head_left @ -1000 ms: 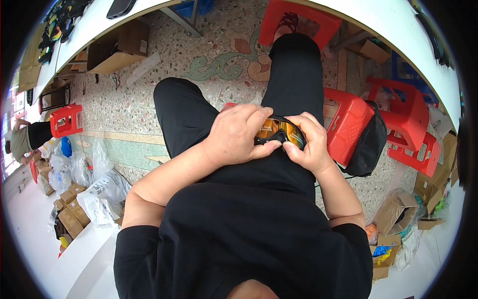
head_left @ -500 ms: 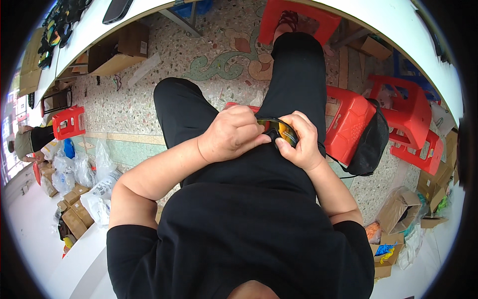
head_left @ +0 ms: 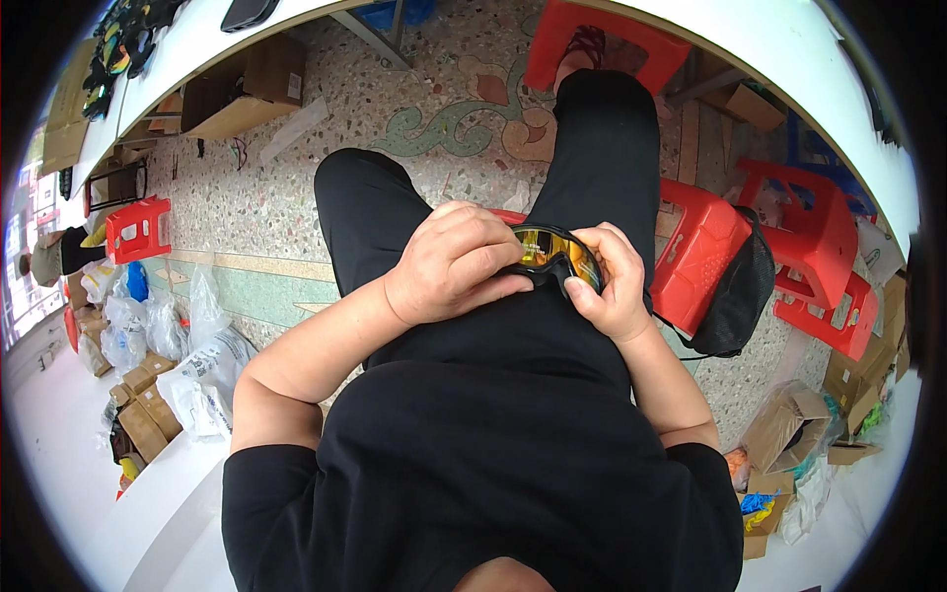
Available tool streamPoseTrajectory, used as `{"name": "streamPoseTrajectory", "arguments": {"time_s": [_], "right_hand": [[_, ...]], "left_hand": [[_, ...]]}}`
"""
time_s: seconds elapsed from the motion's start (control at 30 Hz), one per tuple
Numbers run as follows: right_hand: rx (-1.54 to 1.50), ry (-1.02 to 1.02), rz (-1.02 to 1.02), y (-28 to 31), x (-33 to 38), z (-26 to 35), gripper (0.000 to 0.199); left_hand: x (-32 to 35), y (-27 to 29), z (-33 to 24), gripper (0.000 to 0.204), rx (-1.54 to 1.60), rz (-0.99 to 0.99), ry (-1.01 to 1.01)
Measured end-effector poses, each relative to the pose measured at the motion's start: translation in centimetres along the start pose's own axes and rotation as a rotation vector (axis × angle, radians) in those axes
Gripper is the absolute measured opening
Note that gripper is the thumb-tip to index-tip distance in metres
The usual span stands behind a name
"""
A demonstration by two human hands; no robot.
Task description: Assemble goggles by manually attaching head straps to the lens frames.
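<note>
Goggles (head_left: 554, 259), black frame with orange mirrored lens, held over the lap, near the 2 thighs' inner edges. Judged light, frame semi-stiff, lens smooth and easily smudged or scratched; best held by the frame rim, not the lens face. Left hand (head_left: 456, 264) curled closed over the goggles' left end, covering part of the lens. Right hand (head_left: 610, 286) wrapped round the right end, thumb on the lower rim. Red stool (head_left: 698, 255) just beside the right leg, black bag (head_left: 735, 296) against it.

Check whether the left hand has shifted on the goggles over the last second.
Yes. The left hand has slid toward the person's left, uncovering more of the orange lens of the goggles, judged against the red stool beside the knee.
</note>
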State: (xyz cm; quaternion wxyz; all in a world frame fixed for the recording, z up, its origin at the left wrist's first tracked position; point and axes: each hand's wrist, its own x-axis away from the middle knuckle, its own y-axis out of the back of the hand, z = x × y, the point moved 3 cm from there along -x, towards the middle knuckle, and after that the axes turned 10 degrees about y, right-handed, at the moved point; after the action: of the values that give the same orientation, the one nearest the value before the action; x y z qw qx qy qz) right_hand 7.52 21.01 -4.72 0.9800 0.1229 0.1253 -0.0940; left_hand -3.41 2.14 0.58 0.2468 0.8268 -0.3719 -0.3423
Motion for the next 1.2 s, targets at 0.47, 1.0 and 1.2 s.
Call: {"name": "streamPoseTrajectory", "arguments": {"time_s": [0.47,1.0,1.2], "right_hand": [[-0.002,0.06,0.079,0.0,-0.3,0.0,0.037],[0.335,0.357,-0.032,0.2,-1.0,1.2,0.061],[0.296,0.329,0.013,0.1,-1.3,0.9,0.06]], "left_hand": [[0.2,-0.6,-0.3,0.026,0.147,0.022,0.053],[-0.3,-1.8,1.1,0.06,0.089,0.132,0.233],[-1.2,-2.7,0.2,0.046,-0.051,0.154,0.174]]}}
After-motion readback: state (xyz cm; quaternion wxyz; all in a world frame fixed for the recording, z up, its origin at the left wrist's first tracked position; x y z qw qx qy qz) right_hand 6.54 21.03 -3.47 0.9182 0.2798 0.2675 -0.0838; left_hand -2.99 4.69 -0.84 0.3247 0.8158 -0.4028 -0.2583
